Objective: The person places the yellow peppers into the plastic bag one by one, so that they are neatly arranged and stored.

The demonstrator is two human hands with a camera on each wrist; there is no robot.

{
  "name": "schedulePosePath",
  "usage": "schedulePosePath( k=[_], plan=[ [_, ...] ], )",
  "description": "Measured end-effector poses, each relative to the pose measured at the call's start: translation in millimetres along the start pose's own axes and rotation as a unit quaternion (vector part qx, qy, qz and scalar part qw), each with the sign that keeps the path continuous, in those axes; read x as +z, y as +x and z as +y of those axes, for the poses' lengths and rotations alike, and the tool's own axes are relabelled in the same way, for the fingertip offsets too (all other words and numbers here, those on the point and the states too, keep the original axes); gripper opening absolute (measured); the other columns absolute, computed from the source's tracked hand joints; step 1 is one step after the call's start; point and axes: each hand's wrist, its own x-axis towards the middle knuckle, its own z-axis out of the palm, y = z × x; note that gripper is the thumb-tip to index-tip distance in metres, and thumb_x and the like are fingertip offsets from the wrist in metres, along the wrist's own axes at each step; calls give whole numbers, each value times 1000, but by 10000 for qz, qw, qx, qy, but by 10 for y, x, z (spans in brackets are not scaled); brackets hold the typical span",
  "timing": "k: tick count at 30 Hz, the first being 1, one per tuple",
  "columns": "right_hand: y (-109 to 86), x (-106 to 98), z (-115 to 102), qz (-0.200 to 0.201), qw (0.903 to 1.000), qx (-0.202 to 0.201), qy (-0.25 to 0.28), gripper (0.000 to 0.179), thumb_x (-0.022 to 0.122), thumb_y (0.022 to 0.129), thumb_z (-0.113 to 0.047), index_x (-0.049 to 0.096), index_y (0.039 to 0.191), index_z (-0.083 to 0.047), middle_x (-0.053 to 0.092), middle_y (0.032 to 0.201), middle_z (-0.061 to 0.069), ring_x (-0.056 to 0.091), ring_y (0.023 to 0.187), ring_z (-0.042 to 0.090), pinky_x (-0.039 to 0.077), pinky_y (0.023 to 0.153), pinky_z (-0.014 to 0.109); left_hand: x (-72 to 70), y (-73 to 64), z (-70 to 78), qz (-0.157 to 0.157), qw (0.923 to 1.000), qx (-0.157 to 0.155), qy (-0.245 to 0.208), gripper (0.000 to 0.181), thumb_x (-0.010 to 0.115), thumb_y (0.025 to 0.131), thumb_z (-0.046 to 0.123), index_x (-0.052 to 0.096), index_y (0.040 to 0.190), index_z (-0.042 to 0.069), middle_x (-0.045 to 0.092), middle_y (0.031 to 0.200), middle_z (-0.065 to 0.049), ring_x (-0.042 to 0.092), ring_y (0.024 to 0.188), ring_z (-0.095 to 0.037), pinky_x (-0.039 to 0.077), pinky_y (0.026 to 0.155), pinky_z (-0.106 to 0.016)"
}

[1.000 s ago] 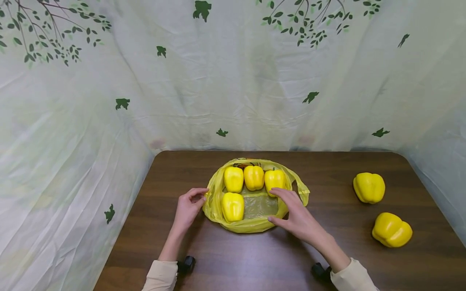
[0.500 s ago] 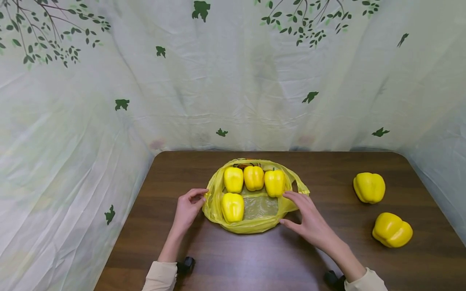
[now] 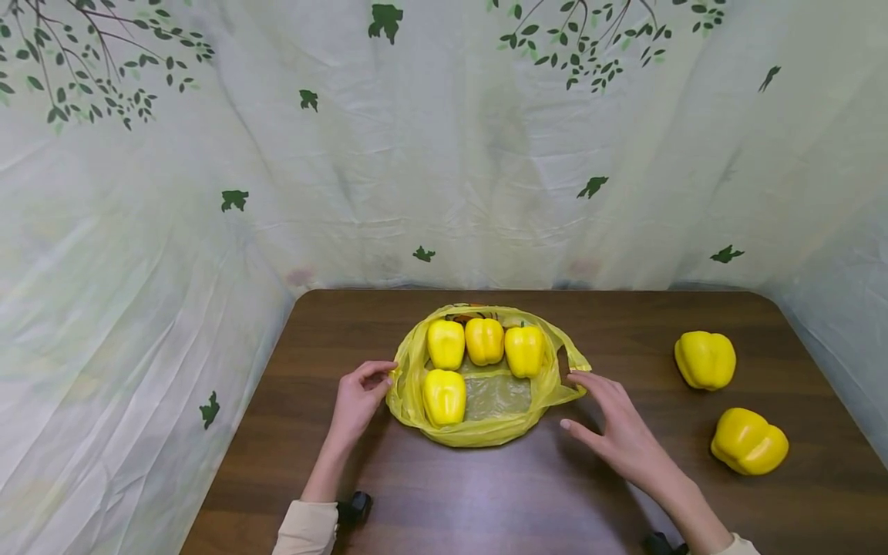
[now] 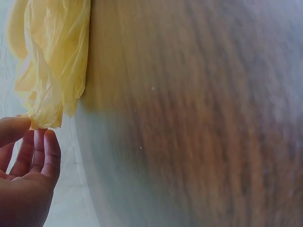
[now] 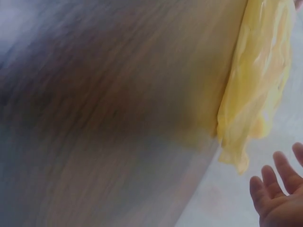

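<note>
Thumb and fingers of the left hand (image 3: 357, 402) pinch the left end of a thin yellow plastic bag (image 3: 479, 436), a grip the left wrist view shows closely. The right hand (image 3: 617, 432) is wide, its thumb well apart from its fingers, at the bag's right end near a handle loop; whether a fingertip touches the plastic, I cannot tell. The bag lies between the two hands with its mouth spread upward, and four yellow peppers sit inside. Three are in a row along the far side: a left one (image 3: 445, 344), a middle one (image 3: 484, 341) and a right one (image 3: 525, 351). The fourth (image 3: 444, 398) is nearer the person, just in front of the left one. Light sleeves (image 3: 307, 526) and black bands (image 3: 355, 508) show at the wrists. Out to the right, well apart from the bag, lie two more yellow peppers, a farther one (image 3: 705, 361) and a nearer one (image 3: 749, 442). All this rests on a dark brown wooden desk (image 3: 479, 501). Behind it hangs a pale cloth (image 3: 486, 177) printed with green leaves and branches.
</note>
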Motion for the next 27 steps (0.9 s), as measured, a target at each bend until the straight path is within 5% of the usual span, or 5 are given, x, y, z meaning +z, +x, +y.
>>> schedulePosePath(
  k=[14, 27],
  plan=[
    [-186, -235, 190, 381, 9984, 303, -278, 64, 79, 85, -24, 50, 139, -10, 47, 142, 16, 37, 128, 37, 36, 94, 61, 17, -8, -6, -31, 10000, -60, 47, 24, 62, 86, -13, 70, 107, -9, 65, 100, -26, 59, 85, -27, 49, 68, -24],
    [-371, -432, 297, 1283, 9899, 288, -523, 59, 78, 83, -12, 52, 136, -2, 50, 137, 22, 40, 122, 44, 33, 93, 62, 22, -3, 5, -35, 10000, -54, 30, 23, 62, 86, -13, 70, 108, -8, 65, 100, -24, 58, 85, -26, 48, 68, -22]
  ],
)
